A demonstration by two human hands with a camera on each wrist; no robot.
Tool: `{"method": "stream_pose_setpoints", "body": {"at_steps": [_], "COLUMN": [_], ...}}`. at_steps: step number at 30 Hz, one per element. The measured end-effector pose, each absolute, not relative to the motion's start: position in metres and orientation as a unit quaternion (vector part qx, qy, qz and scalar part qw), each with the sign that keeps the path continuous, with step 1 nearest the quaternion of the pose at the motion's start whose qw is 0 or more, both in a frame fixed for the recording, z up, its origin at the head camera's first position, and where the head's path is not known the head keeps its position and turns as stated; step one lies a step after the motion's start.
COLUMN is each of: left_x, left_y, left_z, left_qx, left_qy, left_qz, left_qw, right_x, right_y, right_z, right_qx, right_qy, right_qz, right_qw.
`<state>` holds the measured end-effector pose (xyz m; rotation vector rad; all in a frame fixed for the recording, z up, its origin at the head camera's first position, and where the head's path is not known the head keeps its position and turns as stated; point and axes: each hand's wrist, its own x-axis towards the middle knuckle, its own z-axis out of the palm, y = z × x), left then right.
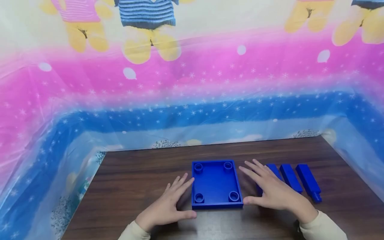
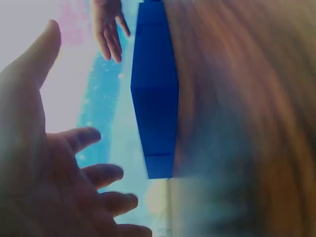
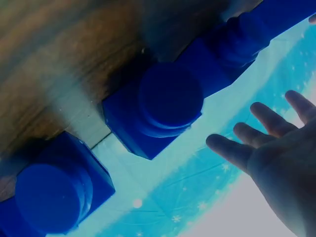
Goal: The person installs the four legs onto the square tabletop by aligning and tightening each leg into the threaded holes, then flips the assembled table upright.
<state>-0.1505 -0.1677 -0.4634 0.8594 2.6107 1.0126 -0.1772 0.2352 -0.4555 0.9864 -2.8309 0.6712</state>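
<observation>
A square blue plastic panel (image 1: 216,183) with a raised rim lies flat on the table, a round socket in each corner. My left hand (image 1: 169,203) is at its left edge with fingers spread; whether the index fingertip touches the rim I cannot tell. In the left wrist view the panel's side (image 2: 155,94) stands apart from the left palm (image 2: 64,177). On the right, my right hand (image 1: 270,191) hovers with spread fingers between the panel and several blue legs, partly covering some. The right wrist view shows the legs' round ends (image 3: 170,96) beside the right fingers (image 3: 261,128).
The rightmost blue leg (image 1: 307,178) lies slanted with its narrower threaded end toward me, next to another leg (image 1: 290,176). Dark wood-grain table (image 1: 120,186) extends around them. A printed pink and blue curtain (image 1: 186,80) hangs behind and along both sides.
</observation>
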Motion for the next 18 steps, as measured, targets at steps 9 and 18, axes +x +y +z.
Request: {"method": "stream_pose_setpoints", "body": {"at_steps": [9,18], "left_x": [-0.167,-0.187], "left_y": [-0.178,-0.177], "left_z": [-0.484,-0.489], "left_qx": [0.26,0.244], "left_qy": [0.875,0.826], "left_qz": [0.398,0.502], "left_qw": [0.086,0.071], "right_x": [-0.199,-0.219], "right_y": [0.237,0.237], "right_z": [-0.458,-0.453], "right_qx": [0.287,0.267], "right_qy": [-0.936,-0.936], "right_qz": [0.201,0.229], "right_qw": [0.037,-0.012]}}
